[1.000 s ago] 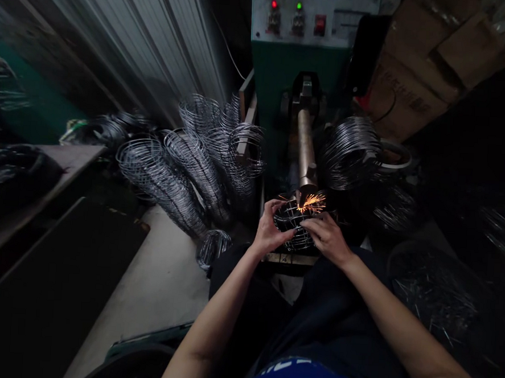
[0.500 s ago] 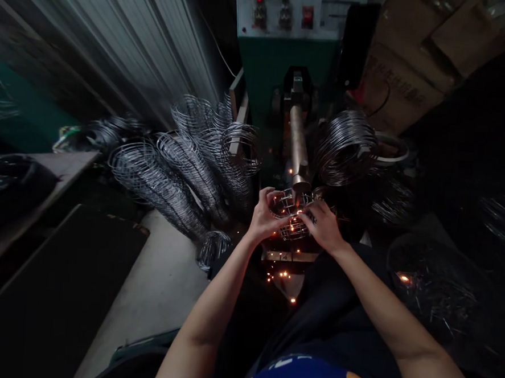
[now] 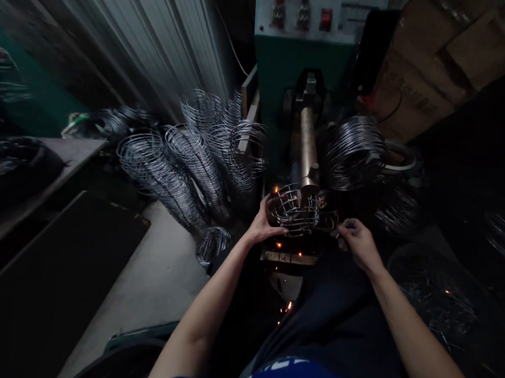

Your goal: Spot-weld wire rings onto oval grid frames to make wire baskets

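Observation:
My left hand (image 3: 264, 223) is closed around the left side of a small round wire basket (image 3: 288, 214), thumb along its lower edge. The basket sits at the tip of the spot welder's metal arm (image 3: 309, 144), and the arm's end hides part of it. To the right, apart from the basket, my right hand (image 3: 359, 241) has its fingers pinched together near the dark machine parts. Whatever lies in that pinch is too dark and small to name. A few orange sparks fall below the basket.
Tall stacks of wire rings (image 3: 163, 178) lean left of the welder, with a small wire basket (image 3: 213, 245) at their foot. A wire coil (image 3: 355, 152) hangs right of the arm. A container of loose wire pieces (image 3: 442, 303) stands at lower right; cardboard boxes (image 3: 420, 102) are behind.
My right hand has left the basket and moved right. My left hand still holds the basket, which now shows more fully. Fewer sparks fly, and the view has shifted slightly.

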### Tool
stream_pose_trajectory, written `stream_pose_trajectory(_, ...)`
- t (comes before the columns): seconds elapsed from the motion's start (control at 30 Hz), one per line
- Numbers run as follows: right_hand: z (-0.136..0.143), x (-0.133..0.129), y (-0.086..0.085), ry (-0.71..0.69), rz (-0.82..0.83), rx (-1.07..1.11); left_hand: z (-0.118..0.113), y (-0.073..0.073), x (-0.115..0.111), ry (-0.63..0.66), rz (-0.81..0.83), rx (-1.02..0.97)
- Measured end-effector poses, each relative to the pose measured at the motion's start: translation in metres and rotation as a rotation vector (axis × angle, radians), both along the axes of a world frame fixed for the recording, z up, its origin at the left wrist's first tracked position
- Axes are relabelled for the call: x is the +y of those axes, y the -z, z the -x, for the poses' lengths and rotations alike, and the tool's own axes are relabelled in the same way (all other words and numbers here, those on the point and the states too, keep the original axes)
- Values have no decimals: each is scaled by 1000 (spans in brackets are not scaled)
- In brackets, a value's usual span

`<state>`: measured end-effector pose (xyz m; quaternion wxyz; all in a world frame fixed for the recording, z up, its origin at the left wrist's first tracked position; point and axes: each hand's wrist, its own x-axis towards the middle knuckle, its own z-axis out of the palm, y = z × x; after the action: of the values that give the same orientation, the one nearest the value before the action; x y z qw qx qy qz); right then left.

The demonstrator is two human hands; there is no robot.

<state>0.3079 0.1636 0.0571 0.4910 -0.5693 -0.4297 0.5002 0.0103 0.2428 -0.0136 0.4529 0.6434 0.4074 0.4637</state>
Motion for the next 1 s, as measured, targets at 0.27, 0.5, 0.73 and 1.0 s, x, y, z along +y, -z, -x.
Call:
stream_pose_trajectory(0.27, 25, -15, -32, -91, 132, 201, 10, 7, -27, -161, 70, -84)
stream_pose_trajectory(0.5, 47, -20, -48, -428, 12, 161, 33, -33, -47, -83, -89, 111)
stream_pose_trajectory(0.73, 73, -14, -53, -506, -300, -289, 30, -38, -48, -29, -73, 98)
stream_pose_trajectory(1.0, 69, -7, -30, -473, -642, -893, 0, -76, -52, 2, -346, 509)
